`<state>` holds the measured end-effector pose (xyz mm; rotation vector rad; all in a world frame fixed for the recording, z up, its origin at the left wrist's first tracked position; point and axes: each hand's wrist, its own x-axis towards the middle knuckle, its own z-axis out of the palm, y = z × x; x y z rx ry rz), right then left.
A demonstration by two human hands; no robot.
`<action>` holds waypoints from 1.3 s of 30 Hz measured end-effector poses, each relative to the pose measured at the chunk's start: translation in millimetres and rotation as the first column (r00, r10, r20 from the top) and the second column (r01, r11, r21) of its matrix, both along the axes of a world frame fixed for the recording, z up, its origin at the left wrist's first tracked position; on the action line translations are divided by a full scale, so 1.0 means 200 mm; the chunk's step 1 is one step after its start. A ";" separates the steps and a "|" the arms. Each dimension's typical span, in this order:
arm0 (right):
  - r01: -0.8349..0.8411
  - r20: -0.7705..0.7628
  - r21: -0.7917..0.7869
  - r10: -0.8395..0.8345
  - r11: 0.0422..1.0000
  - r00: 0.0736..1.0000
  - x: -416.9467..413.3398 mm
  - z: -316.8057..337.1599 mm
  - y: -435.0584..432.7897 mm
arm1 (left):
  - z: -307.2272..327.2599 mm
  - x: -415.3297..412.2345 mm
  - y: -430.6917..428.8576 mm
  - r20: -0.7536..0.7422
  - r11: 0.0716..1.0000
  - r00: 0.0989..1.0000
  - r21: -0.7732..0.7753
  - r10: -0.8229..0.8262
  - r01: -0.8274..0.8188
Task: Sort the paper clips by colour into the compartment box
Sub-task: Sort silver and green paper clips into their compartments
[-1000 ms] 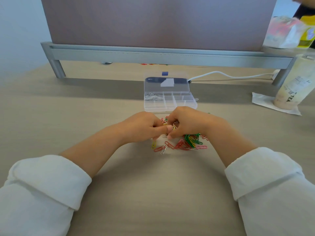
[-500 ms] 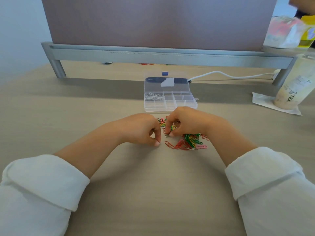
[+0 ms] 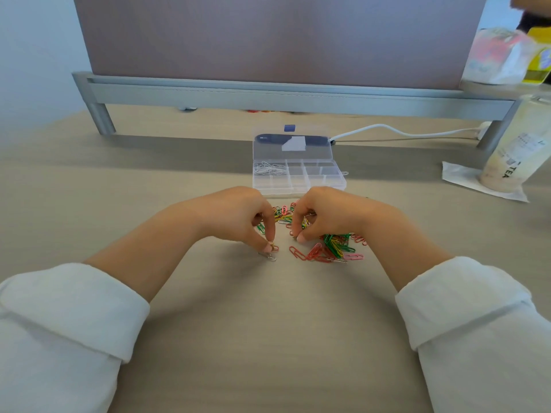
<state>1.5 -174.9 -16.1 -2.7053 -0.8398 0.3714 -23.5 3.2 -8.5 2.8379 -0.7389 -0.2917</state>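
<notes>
A pile of red, green, yellow and pink paper clips [image 3: 331,245] lies on the table in front of the clear compartment box [image 3: 328,186], whose lid stands open. White clips [image 3: 268,169] fill the box's far-left compartment. My left hand [image 3: 238,217] pinches a few clips [image 3: 270,251] at the pile's left edge, against the table. My right hand [image 3: 325,214] rests over the pile's middle, thumb and forefinger pinched on a small clip [image 3: 295,237]. Both hands hide part of the pile.
A grey monitor stand [image 3: 268,96] spans the back of the desk, with a white cable [image 3: 402,131] under it. A milk tea cup [image 3: 515,153] on a napkin stands at the right. Bags [image 3: 501,56] sit on the stand's right end.
My hands, joined over the pile a second ago, have drawn apart. The left hand moved down-left and now pins a few clips on the table.
</notes>
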 end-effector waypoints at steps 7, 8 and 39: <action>-0.017 0.023 -0.024 0.018 1.000 1.000 0.00 -0.01 0.00 | -0.01 0.01 0.01 -0.035 0.993 0.998 0.105 -0.050 0.053; -0.020 0.026 -0.026 0.020 0.999 0.999 0.01 -0.01 0.00 | -0.02 0.01 0.00 -0.041 0.992 0.998 0.111 -0.051 0.055; 0.020 0.031 -0.079 -0.018 0.997 0.999 0.00 0.01 -0.01 | -0.16 0.09 0.00 -0.038 0.870 0.973 -0.440 0.229 -0.222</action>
